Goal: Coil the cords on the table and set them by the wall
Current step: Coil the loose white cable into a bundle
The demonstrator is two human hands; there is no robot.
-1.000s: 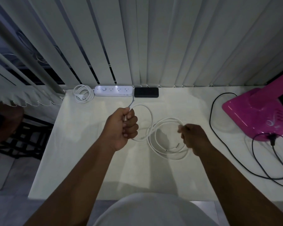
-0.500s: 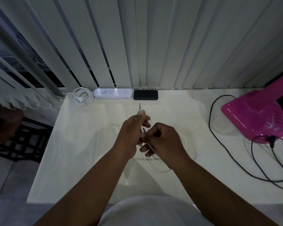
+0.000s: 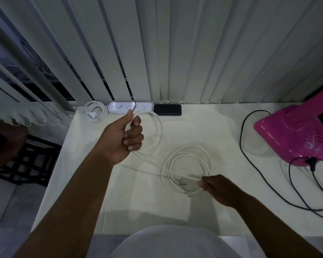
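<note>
A long white cord [image 3: 186,159] lies partly looped on the white table [image 3: 194,211]. My left hand [image 3: 125,136] grips a bundle of its loops, raised a little above the table near the power strip; one loop hangs to the right of my fist. My right hand [image 3: 218,187] pinches the cord at the near right of the loose coil that lies on the table. A stretch of cord runs between the two hands. A second white cord [image 3: 96,113], coiled, rests by the blinds at the back left.
A white power strip [image 3: 119,108] and a black box [image 3: 167,109] sit along the vertical blinds [image 3: 194,53]. A pink appliance [image 3: 295,135] stands at the right with its black cord [image 3: 265,179] trailing over the table. The table's left edge drops to the floor.
My hands were together half a second ago. They have moved apart: the left, with its loops, up toward the power strip, the right down and to the right along the cord.
</note>
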